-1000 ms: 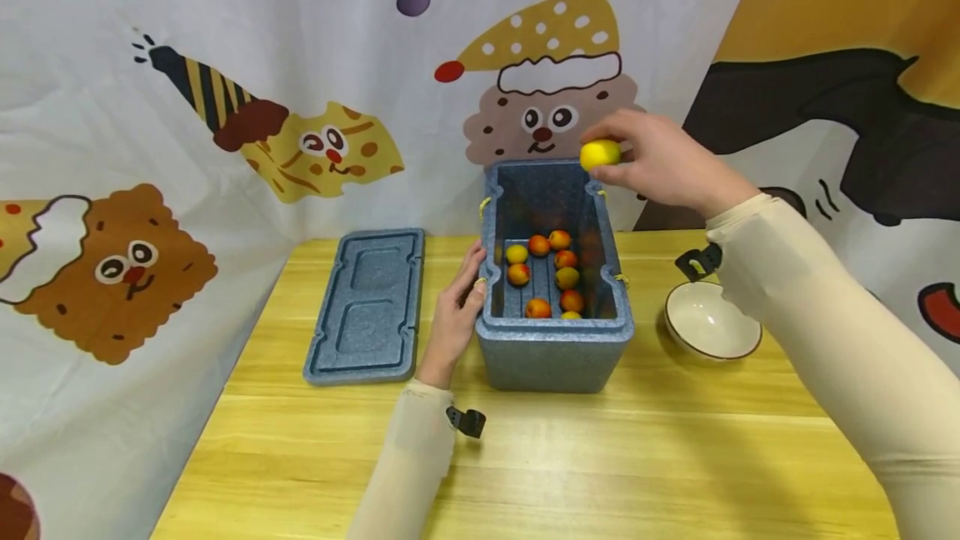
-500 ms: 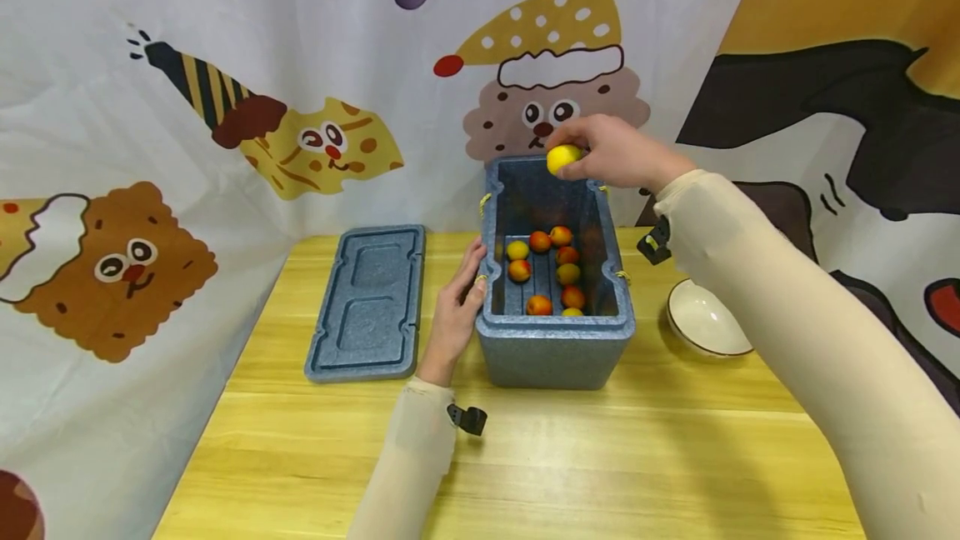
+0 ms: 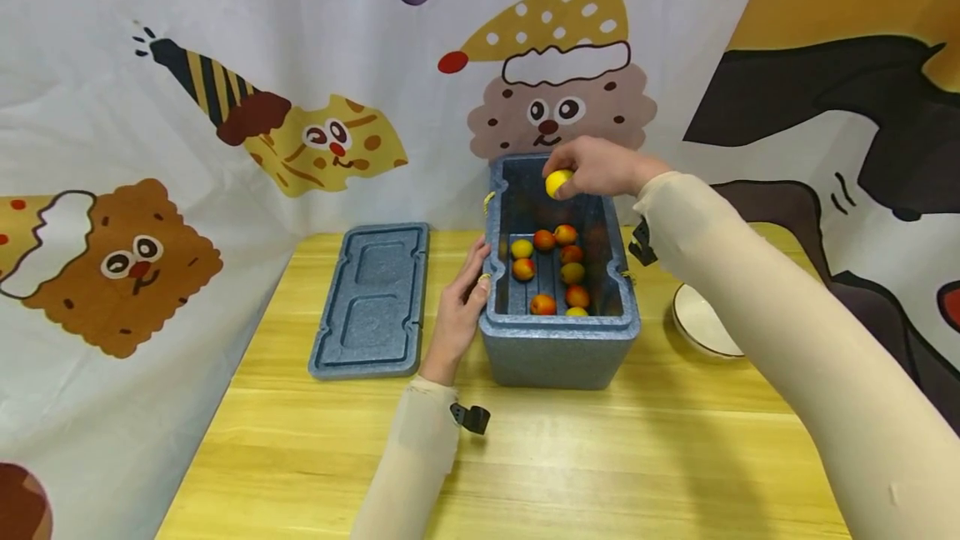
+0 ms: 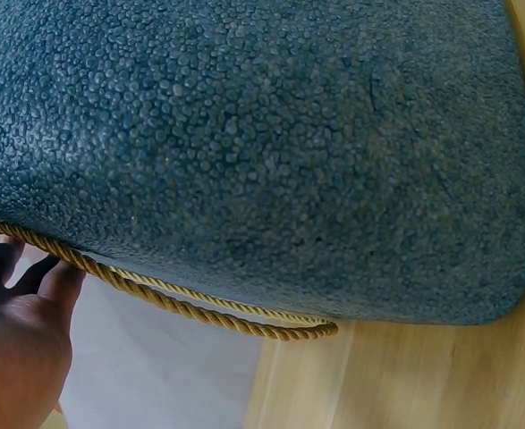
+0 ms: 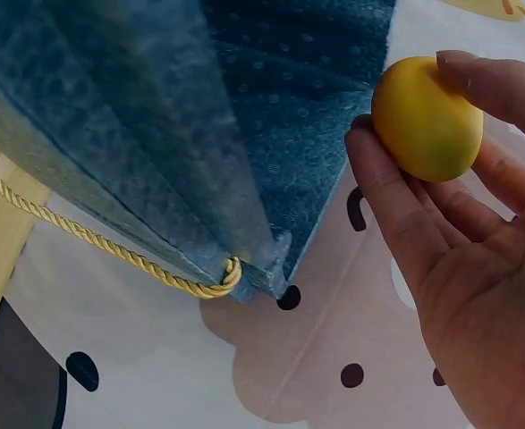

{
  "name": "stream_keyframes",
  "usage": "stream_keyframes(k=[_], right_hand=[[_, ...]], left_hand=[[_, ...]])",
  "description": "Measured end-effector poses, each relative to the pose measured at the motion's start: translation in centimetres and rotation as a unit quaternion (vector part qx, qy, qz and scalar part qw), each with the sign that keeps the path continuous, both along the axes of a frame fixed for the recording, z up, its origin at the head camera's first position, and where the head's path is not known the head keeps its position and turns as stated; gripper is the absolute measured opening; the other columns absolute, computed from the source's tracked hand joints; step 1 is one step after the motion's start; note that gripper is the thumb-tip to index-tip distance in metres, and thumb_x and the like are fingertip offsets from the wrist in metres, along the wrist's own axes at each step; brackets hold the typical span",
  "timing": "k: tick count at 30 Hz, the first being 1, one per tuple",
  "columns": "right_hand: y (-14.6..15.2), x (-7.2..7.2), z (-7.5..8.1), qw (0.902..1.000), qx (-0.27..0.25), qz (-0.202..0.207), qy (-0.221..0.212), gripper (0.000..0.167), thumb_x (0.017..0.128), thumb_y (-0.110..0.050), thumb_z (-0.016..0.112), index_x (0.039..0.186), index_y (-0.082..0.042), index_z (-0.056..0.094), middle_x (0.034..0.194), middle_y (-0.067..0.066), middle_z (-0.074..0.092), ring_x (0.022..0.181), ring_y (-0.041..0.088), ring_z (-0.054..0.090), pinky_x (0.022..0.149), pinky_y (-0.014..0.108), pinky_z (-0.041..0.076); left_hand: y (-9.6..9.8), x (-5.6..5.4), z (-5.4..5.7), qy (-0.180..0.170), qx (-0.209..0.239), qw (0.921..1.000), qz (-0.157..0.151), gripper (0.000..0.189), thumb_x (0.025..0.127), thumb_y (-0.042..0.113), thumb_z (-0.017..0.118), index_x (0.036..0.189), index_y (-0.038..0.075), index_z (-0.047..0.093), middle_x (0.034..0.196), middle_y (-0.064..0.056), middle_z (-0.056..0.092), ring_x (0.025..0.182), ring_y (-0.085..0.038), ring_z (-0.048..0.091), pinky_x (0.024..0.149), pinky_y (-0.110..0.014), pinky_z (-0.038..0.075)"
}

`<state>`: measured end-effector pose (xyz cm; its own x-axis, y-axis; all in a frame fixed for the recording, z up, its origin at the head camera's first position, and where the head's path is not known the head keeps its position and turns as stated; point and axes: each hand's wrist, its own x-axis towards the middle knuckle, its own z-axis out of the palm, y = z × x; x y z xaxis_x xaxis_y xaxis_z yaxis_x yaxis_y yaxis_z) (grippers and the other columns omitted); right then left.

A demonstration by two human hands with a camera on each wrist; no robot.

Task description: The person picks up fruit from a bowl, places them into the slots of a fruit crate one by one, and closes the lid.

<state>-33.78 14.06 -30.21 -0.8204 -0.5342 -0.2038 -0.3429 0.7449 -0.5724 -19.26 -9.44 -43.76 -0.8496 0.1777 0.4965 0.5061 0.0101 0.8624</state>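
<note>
My right hand (image 3: 603,167) pinches a small round yellow fruit (image 3: 558,184) above the far end of a grey-blue foam box (image 3: 555,357). In the right wrist view the fruit (image 5: 426,121) sits between thumb and fingers, yellow with a greenish tinge. Several red-orange and yellow fruits (image 3: 543,305) lie on the floor of the box. My left hand (image 3: 459,311) rests with fairly straight fingers along the box's left outer wall. The left wrist view has its fingers against the wall by a gold rope handle (image 4: 182,307); the fingertips are partly hidden.
A matching foam lid (image 3: 371,302) lies flat left of the box on the wooden table (image 3: 525,465). To the right stands a white bowl (image 3: 701,319) with a dark rim, partly covered by my right sleeve. A printed cartoon cloth (image 3: 337,15) hangs behind.
My right hand has carried the yellow fruit leftward over the box, then lowered it toward the opening. The left hand keeps its place on the box wall.
</note>
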Motion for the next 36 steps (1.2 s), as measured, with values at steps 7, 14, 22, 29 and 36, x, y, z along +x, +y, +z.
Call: stream_keyframes(k=[7, 14, 22, 29, 36], right_hand=[[-0.3, 0.0, -0.8, 0.9999, -0.006, -0.005, -0.010, 0.038, 0.093, -0.008, 0.066, 0.129, 0.001, 0.059, 0.124, 0.017, 0.060, 0.104, 0.032, 0.054, 0.093, 0.045, 0.045], [-0.7, 0.1, -1.3, 0.9999, 0.002, 0.004, -0.013, 0.037, 0.092, -0.009, 0.067, 0.127, 0.000, 0.060, 0.121, 0.016, 0.061, 0.101, 0.030, 0.055, 0.090, 0.043, 0.046], [-0.6, 0.3, -1.4, 0.9999, 0.002, -0.002, 0.013, 0.040, 0.091, -0.008, 0.067, 0.129, 0.000, 0.059, 0.125, 0.017, 0.060, 0.105, 0.031, 0.055, 0.092, 0.045, 0.046], [-0.4, 0.1, -1.3, 0.9997, -0.005, -0.014, 0.018, 0.045, 0.092, -0.011, 0.068, 0.134, 0.000, 0.054, 0.135, 0.016, 0.054, 0.123, 0.033, 0.050, 0.103, 0.048, 0.039], [0.6, 0.5, -1.0, 0.9993, -0.004, -0.014, 0.034, 0.045, 0.094, -0.015, 0.066, 0.135, 0.001, 0.053, 0.134, 0.018, 0.054, 0.122, 0.034, 0.049, 0.103, 0.050, 0.038]], left_hand=[[0.1, 0.0, 0.0, 0.003, -0.006, 1.0000, 0.000, 0.047, 0.095, -0.005, 0.043, 0.139, -0.018, 0.039, 0.150, -0.034, 0.027, 0.141, -0.042, 0.025, 0.113, -0.041, 0.025], [0.1, 0.2, 0.1, 0.004, -0.012, 0.9999, 0.008, 0.046, 0.095, -0.005, 0.044, 0.138, -0.019, 0.040, 0.150, -0.033, 0.029, 0.140, -0.043, 0.026, 0.112, -0.035, 0.026], [0.3, 0.2, 0.2, -0.005, -0.007, 0.9999, 0.008, 0.045, 0.096, -0.005, 0.043, 0.139, -0.018, 0.039, 0.151, -0.032, 0.029, 0.141, -0.040, 0.027, 0.112, -0.035, 0.026], [0.3, 0.3, 0.3, -0.015, -0.007, 0.9998, 0.008, 0.045, 0.098, -0.004, 0.044, 0.140, -0.016, 0.040, 0.152, -0.029, 0.029, 0.142, -0.038, 0.026, 0.112, -0.035, 0.026], [0.2, 0.2, 0.3, -0.016, -0.003, 0.9999, 0.001, 0.046, 0.097, -0.005, 0.043, 0.140, -0.017, 0.038, 0.153, -0.026, 0.028, 0.142, -0.039, 0.025, 0.113, -0.039, 0.025]])
